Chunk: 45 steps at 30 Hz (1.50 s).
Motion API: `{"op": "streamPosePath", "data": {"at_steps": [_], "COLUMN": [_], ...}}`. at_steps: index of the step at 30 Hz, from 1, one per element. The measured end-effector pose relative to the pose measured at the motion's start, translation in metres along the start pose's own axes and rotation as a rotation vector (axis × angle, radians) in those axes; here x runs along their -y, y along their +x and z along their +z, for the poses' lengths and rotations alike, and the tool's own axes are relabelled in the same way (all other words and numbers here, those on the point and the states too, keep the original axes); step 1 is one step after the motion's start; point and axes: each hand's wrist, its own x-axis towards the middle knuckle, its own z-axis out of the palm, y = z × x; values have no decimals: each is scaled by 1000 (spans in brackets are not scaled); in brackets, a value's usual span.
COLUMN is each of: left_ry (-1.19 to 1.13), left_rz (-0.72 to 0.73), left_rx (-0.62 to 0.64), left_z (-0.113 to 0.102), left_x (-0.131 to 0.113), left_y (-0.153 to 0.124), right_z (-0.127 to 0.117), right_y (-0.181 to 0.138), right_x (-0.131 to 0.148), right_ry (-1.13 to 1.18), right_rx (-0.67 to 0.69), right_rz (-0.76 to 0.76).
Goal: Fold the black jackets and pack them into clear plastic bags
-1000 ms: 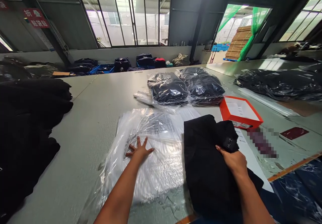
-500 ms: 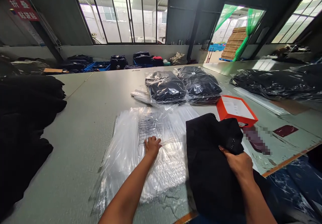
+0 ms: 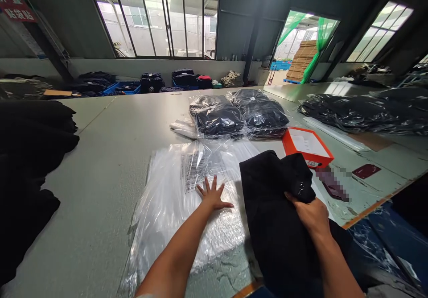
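Flat on a stack of clear plastic bags [image 3: 167,200] lies my left hand [image 3: 213,196], its fingers spread wide. Printed text shows on the top bag, just beyond the fingers. My right hand [image 3: 310,215] is closed around a folded black garment [image 3: 277,226], near a small row of light marks on the cloth. The garment hangs over the table's front edge, and its left side lies beside the bags. My right fingertips are partly hidden by the fabric.
Bagged dark garments [image 3: 219,117] lie behind the bag stack, with more bagged garments [image 3: 364,113] at the right. An orange-red box [image 3: 309,148] stands beyond the black garment. Black clothes [image 3: 30,155] are piled at the left. A dark red card [image 3: 366,171] lies on the table [image 3: 107,168].
My left hand has opened from bent fingers on the plastic to a wide spread, slightly farther right. My right hand still grips the garment. The view has shifted slightly right.
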Motion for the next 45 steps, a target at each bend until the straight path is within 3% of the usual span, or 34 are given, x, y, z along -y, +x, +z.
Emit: {"op": "streamPosePath", "data": {"at_steps": [3, 5, 9, 15, 19, 23, 26, 30, 37, 41, 45], "left_ry": [42, 32, 11, 64, 28, 13, 59, 72, 40, -218, -464], "left_rz": [119, 120, 58, 141, 45, 108, 97, 96, 178, 141, 66], "left_rx": [-179, -205, -90, 238, 171, 199, 83, -127, -42, -54, -54], "left_z": [5, 9, 8, 7, 11, 13, 16, 21, 22, 12, -5], "left_x": [-12, -17, -14, 0, -10, -31, -36, -23, 17, 23, 21], "left_y": [0, -1, 0, -3, 12, 29, 28, 6, -31, -25, -5], "right_z": [-4, -5, -7, -9, -9, -2, 10, 29, 44, 42, 22], "right_y": [-1, -1, -3, -7, -9, -6, 2, 14, 13, 12, 9], "right_x": [-3, -6, -8, -10, -11, -10, -8, -6, -16, -24, -24], "right_ry": [10, 14, 30, 52, 38, -11, -78, -140, -139, -91, 102], "right_rx": [-19, -40, -73, -80, -86, -76, -48, -4, -27, -38, -53], "right_rz": [-16, -37, -66, -59, -85, -102, -54, 17, 1, 11, 0]}}
